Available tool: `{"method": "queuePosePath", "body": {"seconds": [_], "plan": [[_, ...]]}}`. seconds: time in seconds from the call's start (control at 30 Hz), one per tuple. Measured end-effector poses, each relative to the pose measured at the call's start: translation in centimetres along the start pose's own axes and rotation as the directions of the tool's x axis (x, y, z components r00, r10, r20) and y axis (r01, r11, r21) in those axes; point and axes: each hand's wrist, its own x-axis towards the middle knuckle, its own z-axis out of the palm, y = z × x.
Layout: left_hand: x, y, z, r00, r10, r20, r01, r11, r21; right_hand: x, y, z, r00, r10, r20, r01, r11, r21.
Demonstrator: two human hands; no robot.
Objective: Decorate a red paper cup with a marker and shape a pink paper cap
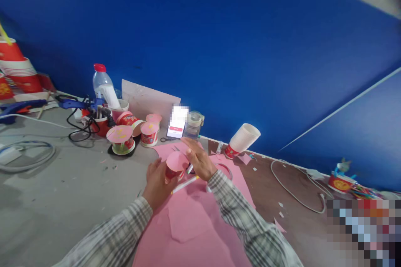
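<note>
My left hand (157, 183) is wrapped round a red paper cup (171, 173) that has a pink paper disc (177, 160) on its mouth. My right hand (198, 159) lies flat on the far side of that disc, fingers stretched out and pressing on it. Both hands are over a large pink paper sheet (194, 225) on the table. A white pen (185, 184) lies on the sheet just under the hands. A marker (189, 169) shows between the hands.
Several cups topped with pink discs (120, 138) stand at the back left beside a water bottle (102, 83), a glue gun (73, 103) and tangled cables. A phone (177, 125) and a jar (193, 125) lean by the blue wall. A tipped cup stack (242, 139) and a white cable (294, 192) lie to the right.
</note>
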Motion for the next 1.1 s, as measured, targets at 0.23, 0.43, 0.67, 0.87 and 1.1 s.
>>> {"method": "queuePosePath", "body": {"seconds": [0.23, 0.43, 0.67, 0.87, 1.1], "plan": [[-0.2, -0.2, 0.3, 1.0, 0.016, 0.016, -0.017, 0.999, 0.046, 0.9, 0.0, 1.7, 0.99, -0.088, 0.111, 0.081, 0.995, 0.063], [-0.2, -0.4, 0.6, 1.0, 0.02, 0.009, -0.02, 0.997, 0.068, 0.6, 0.2, 1.5, 0.979, -0.069, 0.192, 0.048, 0.993, 0.111], [-0.3, -0.6, 0.5, 0.999, 0.038, 0.023, -0.04, 0.996, 0.079, 0.1, 0.1, 1.2, 0.984, -0.007, 0.179, -0.015, 0.992, 0.125], [-0.2, -0.7, 0.5, 0.999, 0.037, 0.04, -0.04, 0.996, 0.082, -0.3, 0.5, 1.2, 0.987, 0.005, 0.159, -0.025, 0.992, 0.122], [-0.3, -0.7, 0.6, 0.999, 0.015, 0.042, -0.018, 0.997, 0.08, 0.4, 0.8, 1.8, 0.988, 0.004, 0.154, -0.02, 0.995, 0.102]]}}
